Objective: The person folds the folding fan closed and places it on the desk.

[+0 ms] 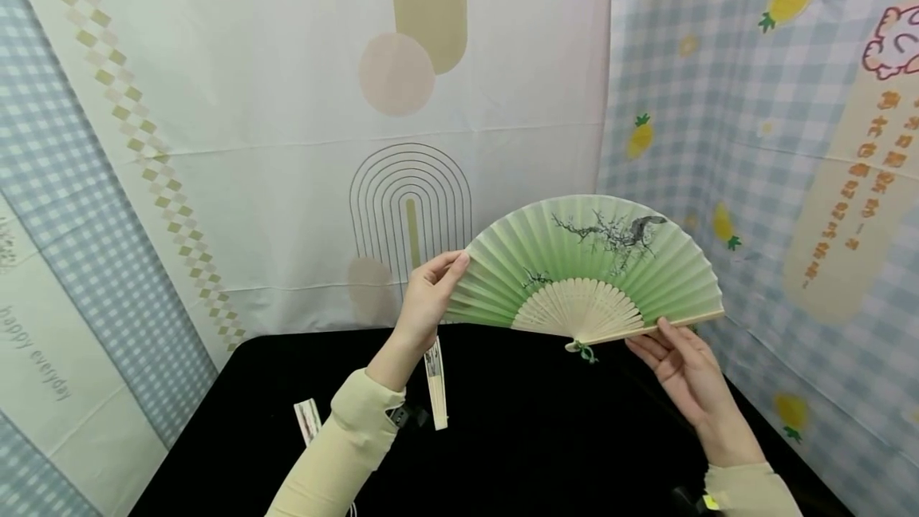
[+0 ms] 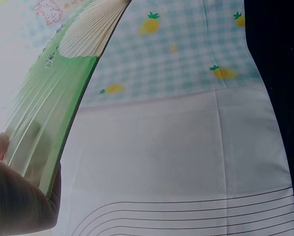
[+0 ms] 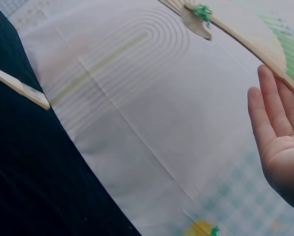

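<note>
You had the green fan [image 1: 589,270] spread fully open above the black bench [image 1: 517,437]. Your left hand [image 1: 424,301] pinched its left edge; your right hand [image 1: 682,365] lay flat-fingered under the right guard stick. Two closed fans [image 1: 435,383] lay untouched below.

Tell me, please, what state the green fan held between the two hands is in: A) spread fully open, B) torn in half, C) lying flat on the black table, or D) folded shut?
A: the green fan is spread in a full arc, the left hand at one end and the right hand under the other guard stick, above the black table.
</note>
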A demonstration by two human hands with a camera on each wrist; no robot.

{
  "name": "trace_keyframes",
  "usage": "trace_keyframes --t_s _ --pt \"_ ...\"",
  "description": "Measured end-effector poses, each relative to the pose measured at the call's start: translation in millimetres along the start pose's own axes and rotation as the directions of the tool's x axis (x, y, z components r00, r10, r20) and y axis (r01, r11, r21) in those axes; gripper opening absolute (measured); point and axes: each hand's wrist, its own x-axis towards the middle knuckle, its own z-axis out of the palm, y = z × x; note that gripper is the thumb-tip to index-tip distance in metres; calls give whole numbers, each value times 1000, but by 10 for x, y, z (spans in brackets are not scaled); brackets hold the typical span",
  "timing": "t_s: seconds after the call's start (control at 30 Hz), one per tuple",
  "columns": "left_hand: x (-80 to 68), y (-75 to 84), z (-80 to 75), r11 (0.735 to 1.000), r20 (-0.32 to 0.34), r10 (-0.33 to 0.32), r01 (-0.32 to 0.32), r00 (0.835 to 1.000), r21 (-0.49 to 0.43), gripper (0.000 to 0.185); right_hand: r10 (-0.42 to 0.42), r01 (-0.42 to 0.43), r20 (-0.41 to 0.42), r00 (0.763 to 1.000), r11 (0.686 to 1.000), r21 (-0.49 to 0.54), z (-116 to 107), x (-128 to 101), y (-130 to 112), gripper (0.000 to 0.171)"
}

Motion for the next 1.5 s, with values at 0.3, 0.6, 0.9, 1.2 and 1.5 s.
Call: trace_keyframes --t_s 0.3,0.6,0.9,1.2,1.5 --pt "-4 1 -35 1000 -3 4 -4 1000 -16 32 24 -24 8 1000 998 -56 121 121 258 44" --pt "19 28 -27 1000 -16 -5 5 1000 -2 32 51 -52 -11 999 971 -234 204 188 443 43" --pt "23 23 -38 1000 -2 -13 13 1000 -6 31 63 -83 -67 996 928 -362 287 210 574 32" --pt "20 12 -52 1000 4 -13 13 1000 18 29 31 -52 -71 997 950 -307 305 216 636 32" --pt "4 -3 -93 999 10 -35 35 999 11 33 36 -48 -74 997 984 -170 301 191 660 35"
